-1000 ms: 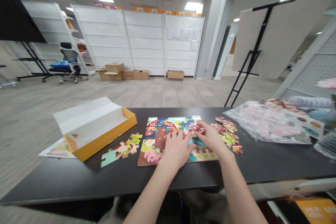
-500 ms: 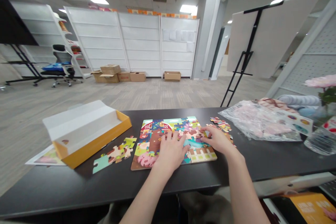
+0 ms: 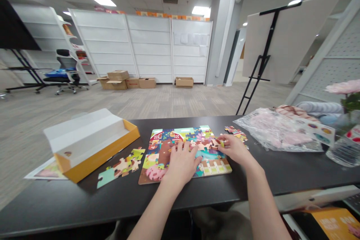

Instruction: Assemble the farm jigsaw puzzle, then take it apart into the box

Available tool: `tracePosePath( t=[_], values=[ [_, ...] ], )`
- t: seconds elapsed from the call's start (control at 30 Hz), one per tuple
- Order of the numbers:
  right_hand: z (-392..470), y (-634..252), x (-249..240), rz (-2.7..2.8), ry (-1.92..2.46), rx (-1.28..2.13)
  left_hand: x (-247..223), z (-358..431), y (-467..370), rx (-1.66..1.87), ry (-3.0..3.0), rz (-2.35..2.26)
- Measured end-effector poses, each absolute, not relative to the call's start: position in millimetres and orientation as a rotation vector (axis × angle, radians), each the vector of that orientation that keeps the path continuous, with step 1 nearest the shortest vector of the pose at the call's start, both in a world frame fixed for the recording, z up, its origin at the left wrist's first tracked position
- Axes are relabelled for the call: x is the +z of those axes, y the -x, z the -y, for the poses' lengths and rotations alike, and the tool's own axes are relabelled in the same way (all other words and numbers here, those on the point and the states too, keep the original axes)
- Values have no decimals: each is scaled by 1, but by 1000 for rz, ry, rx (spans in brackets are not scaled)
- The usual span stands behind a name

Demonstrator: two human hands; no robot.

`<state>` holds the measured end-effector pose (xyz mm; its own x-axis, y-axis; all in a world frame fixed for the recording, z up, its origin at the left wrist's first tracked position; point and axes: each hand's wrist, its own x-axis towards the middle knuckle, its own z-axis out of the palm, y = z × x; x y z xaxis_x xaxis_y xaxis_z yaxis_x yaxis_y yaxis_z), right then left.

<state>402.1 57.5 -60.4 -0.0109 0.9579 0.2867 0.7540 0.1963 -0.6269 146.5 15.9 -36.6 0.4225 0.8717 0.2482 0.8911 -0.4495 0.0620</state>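
- Head view, left arm: the forearm comes in from the near side of the puzzle (image 3: 213, 154) and slants forward to the right; the left hand (image 3: 183, 162) lies palm down over the puzzle's middle, fingers pointing to its far edge.
- Left grip: spread, flat on the pieces, with the thumb held out toward the puzzle's right half.
- Right arm: the forearm comes from beyond the puzzle's near right corner, leaning left, and the wrist bends inward so that the right hand (image 3: 235, 150) reaches over the puzzle's right edge.
- Right grip: fingers curled, tips drawn in beside a small yellow-green bit at that edge; I cannot tell whether they pinch it.
- The puzzle rests on the desk (image 3: 209, 195) in front of the person; its long axis runs left to right, the right end slightly farther away. Its picture stands upright to the person, barn along the far edge, fence along the near one.
- Left of the puzzle, a slanting row of loose pieces (image 3: 121, 168) points its far end toward it; farther left sits an open yellow box (image 3: 98, 155).
- Right of the puzzle, past the right hand, lie more pieces (image 3: 236, 132).
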Motion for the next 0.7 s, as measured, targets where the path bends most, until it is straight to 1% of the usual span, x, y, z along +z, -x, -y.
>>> tracePosePath(
  t=[0.2, 0.37, 0.43, 0.57, 0.7],
  values=[
    [-56, -410, -58, 1646, 1600, 495, -40, -17, -147, -386, 2573, 1597],
    [-63, -400, -62, 1698, 1496, 533, -40, -16, -147, -379, 2571, 1611],
    [-64, -394, -60, 1782, 1519, 494, -39, -16, -147, -373, 2574, 1613],
    [-62, -388, -52, 1965, 1609, 292, -37, -16, -147, -359, 2584, 1612],
    [-58, -385, -46, 2025, 1634, 195, -37, -16, -148, -359, 2579, 1621]
  ],
)
